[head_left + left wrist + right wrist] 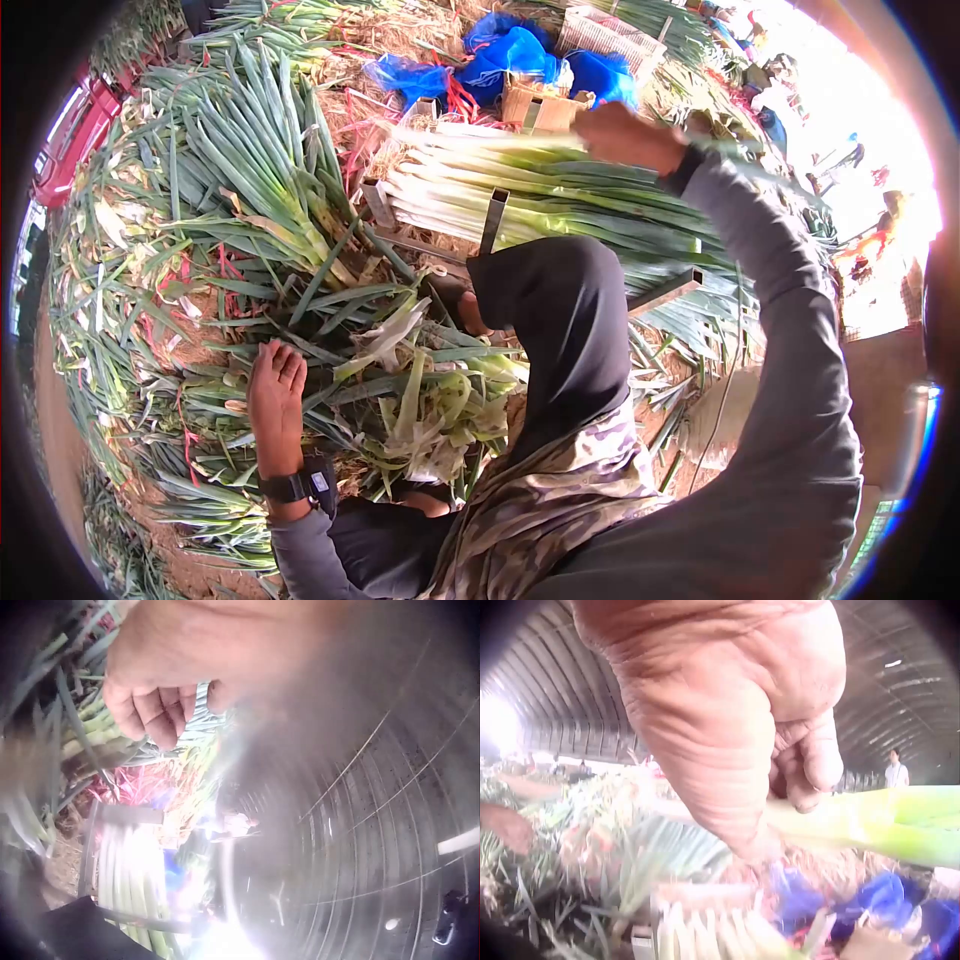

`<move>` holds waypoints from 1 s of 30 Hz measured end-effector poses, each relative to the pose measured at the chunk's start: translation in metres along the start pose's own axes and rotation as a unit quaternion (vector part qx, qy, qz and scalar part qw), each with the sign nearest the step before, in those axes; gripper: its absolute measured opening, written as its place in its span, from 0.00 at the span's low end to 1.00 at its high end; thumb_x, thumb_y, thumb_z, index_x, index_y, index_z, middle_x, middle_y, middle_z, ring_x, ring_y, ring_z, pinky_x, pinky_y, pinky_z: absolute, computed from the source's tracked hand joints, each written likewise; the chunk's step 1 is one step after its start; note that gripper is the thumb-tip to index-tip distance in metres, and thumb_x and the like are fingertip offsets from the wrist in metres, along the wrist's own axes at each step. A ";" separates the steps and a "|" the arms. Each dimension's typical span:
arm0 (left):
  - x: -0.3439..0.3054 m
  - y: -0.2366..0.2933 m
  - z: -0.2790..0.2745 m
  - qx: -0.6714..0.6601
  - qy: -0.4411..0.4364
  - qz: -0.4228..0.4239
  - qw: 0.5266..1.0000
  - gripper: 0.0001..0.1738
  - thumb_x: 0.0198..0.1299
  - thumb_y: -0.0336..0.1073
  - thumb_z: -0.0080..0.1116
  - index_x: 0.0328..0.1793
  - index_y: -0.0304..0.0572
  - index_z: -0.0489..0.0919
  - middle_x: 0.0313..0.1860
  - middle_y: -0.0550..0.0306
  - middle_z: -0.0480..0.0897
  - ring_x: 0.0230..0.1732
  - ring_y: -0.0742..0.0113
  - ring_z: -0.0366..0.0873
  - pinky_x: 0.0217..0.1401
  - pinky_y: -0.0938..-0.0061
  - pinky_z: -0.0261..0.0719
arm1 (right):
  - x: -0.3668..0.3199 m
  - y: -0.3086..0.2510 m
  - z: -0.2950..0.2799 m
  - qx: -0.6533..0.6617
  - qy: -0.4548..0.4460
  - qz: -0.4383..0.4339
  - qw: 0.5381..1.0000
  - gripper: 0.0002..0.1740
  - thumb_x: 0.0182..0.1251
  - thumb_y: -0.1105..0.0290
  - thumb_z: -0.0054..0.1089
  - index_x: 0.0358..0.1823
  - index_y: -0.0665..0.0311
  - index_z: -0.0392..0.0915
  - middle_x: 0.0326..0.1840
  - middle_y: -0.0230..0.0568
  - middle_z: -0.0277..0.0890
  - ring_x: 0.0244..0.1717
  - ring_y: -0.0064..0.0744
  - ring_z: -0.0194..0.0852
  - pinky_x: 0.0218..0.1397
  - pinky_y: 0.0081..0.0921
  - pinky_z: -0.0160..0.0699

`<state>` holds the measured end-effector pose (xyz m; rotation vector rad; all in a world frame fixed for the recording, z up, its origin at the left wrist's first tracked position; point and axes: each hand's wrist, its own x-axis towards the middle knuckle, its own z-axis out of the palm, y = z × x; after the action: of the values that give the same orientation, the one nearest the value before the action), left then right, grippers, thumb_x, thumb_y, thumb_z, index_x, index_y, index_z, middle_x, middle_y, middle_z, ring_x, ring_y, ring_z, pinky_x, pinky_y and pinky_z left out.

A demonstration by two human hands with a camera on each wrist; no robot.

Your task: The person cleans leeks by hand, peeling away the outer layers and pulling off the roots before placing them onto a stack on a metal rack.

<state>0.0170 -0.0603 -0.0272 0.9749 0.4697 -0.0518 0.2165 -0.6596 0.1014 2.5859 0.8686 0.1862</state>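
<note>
My right hand (630, 138) is raised over a metal rack and grips a long green onion (907, 821), its pale stalk pointing left in the head view and its leaves trailing right. Below it, a neat row of green onions (450, 185) lies in the rack (493, 222), white ends to the left. My left hand (278, 400) holds nothing; its fingers are relaxed above the heap of loose leaves on the left. Close to it are peeled, wilted outer leaves (425, 410). A bundle of untrimmed green onions (270, 160) leans behind the left hand.
Blue netting (510, 65) and a cardboard box (540, 108) lie beyond the rack, near a woven basket (610, 42). Red ties are scattered among the trimmings. My knee (550, 300) stands against the rack's near side. A person (895, 772) stands in the distance under the arched roof.
</note>
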 end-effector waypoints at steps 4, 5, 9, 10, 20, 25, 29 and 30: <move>-0.002 -0.006 -0.010 0.010 0.005 -0.027 1.000 0.18 0.74 0.47 0.60 0.58 0.43 0.79 0.49 0.61 0.82 0.52 0.66 0.80 0.64 0.66 0.78 | -0.016 -0.047 0.069 0.092 -0.089 -0.025 0.991 0.09 0.53 0.67 0.63 0.30 0.67 0.81 0.31 0.49 0.80 0.39 0.55 0.82 0.53 0.52 0.76; 0.001 -0.009 -0.013 0.013 0.014 -0.031 0.999 0.18 0.74 0.47 0.60 0.58 0.43 0.79 0.49 0.61 0.82 0.52 0.66 0.80 0.65 0.66 0.77 | -0.015 -0.055 0.076 0.093 -0.143 -0.011 0.985 0.11 0.56 0.65 0.64 0.31 0.67 0.82 0.31 0.49 0.80 0.41 0.54 0.82 0.55 0.51 0.75; 0.017 -0.019 -0.012 0.020 0.024 -0.054 0.998 0.19 0.73 0.48 0.60 0.59 0.42 0.78 0.49 0.60 0.80 0.53 0.65 0.77 0.65 0.66 0.76 | -0.019 -0.050 0.076 0.115 -0.046 -0.056 0.991 0.13 0.58 0.62 0.66 0.32 0.68 0.83 0.34 0.51 0.81 0.43 0.54 0.83 0.47 0.51 0.79; 0.021 -0.021 -0.008 0.026 0.028 -0.063 0.997 0.20 0.73 0.48 0.60 0.59 0.42 0.78 0.49 0.60 0.80 0.53 0.65 0.77 0.65 0.67 0.76 | -0.012 -0.052 0.075 0.105 -0.067 -0.042 0.991 0.13 0.58 0.63 0.66 0.32 0.68 0.84 0.35 0.52 0.82 0.43 0.54 0.83 0.45 0.51 0.79; 0.035 -0.030 0.002 0.068 0.018 -0.073 0.995 0.18 0.73 0.45 0.61 0.60 0.40 0.79 0.47 0.59 0.83 0.48 0.67 0.81 0.60 0.69 0.79 | 0.058 -0.058 0.090 0.179 -0.193 -0.074 0.962 0.18 0.71 0.59 0.59 0.40 0.71 0.80 0.40 0.56 0.80 0.43 0.58 0.81 0.47 0.50 0.79; 0.030 -0.030 0.008 0.077 0.025 -0.084 0.993 0.17 0.73 0.43 0.61 0.59 0.40 0.80 0.45 0.59 0.84 0.46 0.68 0.82 0.58 0.70 0.81 | 0.038 -0.031 0.058 0.252 -0.271 0.033 0.928 0.21 0.70 0.54 0.63 0.40 0.70 0.79 0.37 0.57 0.78 0.43 0.57 0.80 0.47 0.50 0.76; 0.029 -0.032 0.009 0.079 0.024 -0.096 0.992 0.17 0.74 0.43 0.60 0.59 0.40 0.80 0.45 0.60 0.83 0.46 0.68 0.82 0.58 0.70 0.80 | 0.021 -0.031 0.086 0.307 -0.248 0.048 0.918 0.20 0.66 0.56 0.66 0.34 0.70 0.79 0.33 0.56 0.77 0.38 0.57 0.79 0.44 0.50 0.75; 0.028 -0.032 0.010 0.080 0.027 -0.095 0.992 0.17 0.74 0.43 0.59 0.59 0.40 0.80 0.45 0.60 0.83 0.46 0.68 0.81 0.58 0.70 0.80 | 0.019 -0.033 0.093 0.275 -0.208 0.021 0.938 0.18 0.64 0.59 0.68 0.36 0.70 0.80 0.36 0.56 0.78 0.42 0.56 0.79 0.47 0.49 0.76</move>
<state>0.0376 -0.0814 -0.0589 1.0879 0.6140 -0.2390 0.2366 -0.6545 0.0033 2.9720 0.7825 -0.6651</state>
